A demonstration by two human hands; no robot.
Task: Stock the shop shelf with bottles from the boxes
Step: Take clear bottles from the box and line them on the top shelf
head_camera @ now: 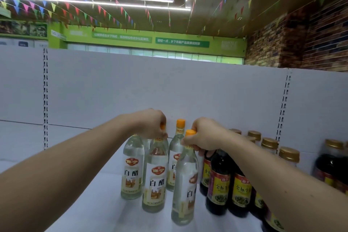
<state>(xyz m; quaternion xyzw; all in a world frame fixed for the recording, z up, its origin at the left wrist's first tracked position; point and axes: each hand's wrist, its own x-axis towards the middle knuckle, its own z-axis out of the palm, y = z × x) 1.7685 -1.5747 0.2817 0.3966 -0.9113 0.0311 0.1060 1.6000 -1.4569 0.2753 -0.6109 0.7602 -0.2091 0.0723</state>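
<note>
**Two vinegar bottles held by the neck, bodies below the fists**

At the far left, one vinegar bottle [131,169] stands on the white shelf [90,203]. Its neck is hidden behind the left hand [151,126], so I cannot tell whether that hand holds it too. The left hand is curled tight round the neck of the second vinegar bottle [155,181], whose body drops to six o'clock from the fist, long axis upright. A back bottle [176,156] stands free between the hands. The right hand [204,135] is clamped round the neck of the front vinegar bottle [185,184], just under the orange cap. That body runs toward seven o'clock and leans slightly. The dark soy sauce bottles [219,184] stand just beside it at three o'clock.

I cannot tell whether either base rests on the shelf. The front bottle probably belongs further back, toward twelve o'clock, so the right hand is the better placed, with little room on the soy side.
</note>
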